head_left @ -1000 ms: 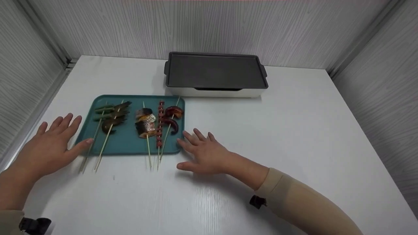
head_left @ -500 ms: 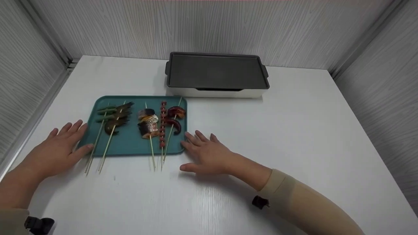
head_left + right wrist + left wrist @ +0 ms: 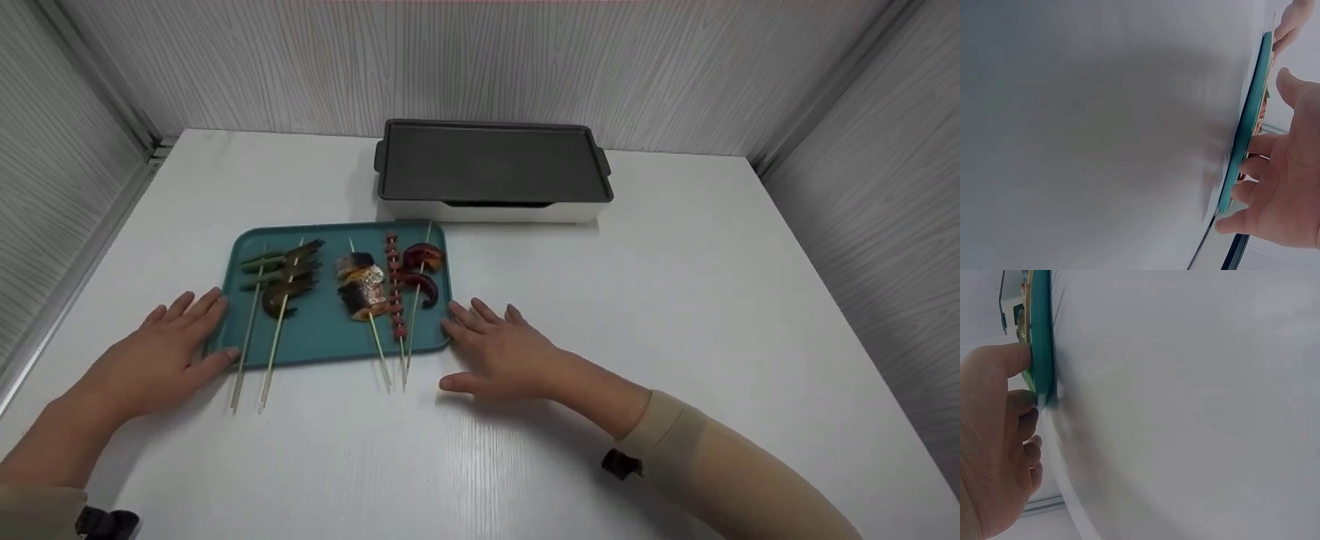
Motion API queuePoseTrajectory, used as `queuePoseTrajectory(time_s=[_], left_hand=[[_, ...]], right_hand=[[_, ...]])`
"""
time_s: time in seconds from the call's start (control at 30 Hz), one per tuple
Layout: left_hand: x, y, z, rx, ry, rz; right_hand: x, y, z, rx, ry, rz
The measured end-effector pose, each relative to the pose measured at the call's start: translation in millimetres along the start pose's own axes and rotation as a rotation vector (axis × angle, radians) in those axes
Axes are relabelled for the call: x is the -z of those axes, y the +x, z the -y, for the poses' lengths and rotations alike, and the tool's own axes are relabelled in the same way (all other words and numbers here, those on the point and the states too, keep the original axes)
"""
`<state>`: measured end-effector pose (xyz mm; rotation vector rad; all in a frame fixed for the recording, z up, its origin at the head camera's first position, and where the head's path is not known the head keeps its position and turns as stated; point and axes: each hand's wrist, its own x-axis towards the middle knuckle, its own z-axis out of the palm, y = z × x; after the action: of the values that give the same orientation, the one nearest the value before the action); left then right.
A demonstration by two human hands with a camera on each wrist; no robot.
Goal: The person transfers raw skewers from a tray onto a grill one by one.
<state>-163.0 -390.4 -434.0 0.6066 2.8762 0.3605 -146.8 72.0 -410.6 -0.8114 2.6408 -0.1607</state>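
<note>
A teal tray (image 3: pixel 322 330) bears several skewers, their bare sticks jutting over its near edge. On the left are a green-vegetable skewer (image 3: pixel 262 264) and one of brown, shrimp-like pieces (image 3: pixel 289 277). Chunky fish-like pieces with silvery skin (image 3: pixel 365 289) sit mid-tray. Toward the right lie a thin skewer of small red pieces (image 3: pixel 395 285) and one with dark red curled pieces (image 3: pixel 421 285). My left hand (image 3: pixel 161 360) is at the tray's left edge, fingers straight, thumb over the near corner. With fingers spread, my right hand (image 3: pixel 502 356) touches the right edge.
Behind the tray, against the back wall, stands a flat black griddle plate (image 3: pixel 491 161) on a white base (image 3: pixel 517 214). The white table (image 3: pixel 637 315) is bounded by grey wood-grain panels (image 3: pixel 877 187) at both sides and the back.
The tray has slid rightward with its skewers and turned slightly, its left end coming nearer. My left hand has moved right against its edge, and my right hand has shifted right too.
</note>
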Motion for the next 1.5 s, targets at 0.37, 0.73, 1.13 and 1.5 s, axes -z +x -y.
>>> queuePoseTrajectory(time_s=[0.37,0.73,1.13,1.5], left_hand=[[4.1,1.8,-0.8,-0.049,0.053,0.010],[6.5,-2.6,2.0,-0.072,0.050,0.005],[4.2,-4.6,2.3,-0.079,0.048,-0.014],[4.6,-4.7,4.3,-0.083,0.033,-0.002]], right_hand=[[-1,0,4,-0.018,0.027,-0.029],[-1,0,7,-0.017,0.050,-0.057],[-3,1,9,-0.004,0.086,-0.093],[-3,3,12,-0.046,0.110,-0.090]])
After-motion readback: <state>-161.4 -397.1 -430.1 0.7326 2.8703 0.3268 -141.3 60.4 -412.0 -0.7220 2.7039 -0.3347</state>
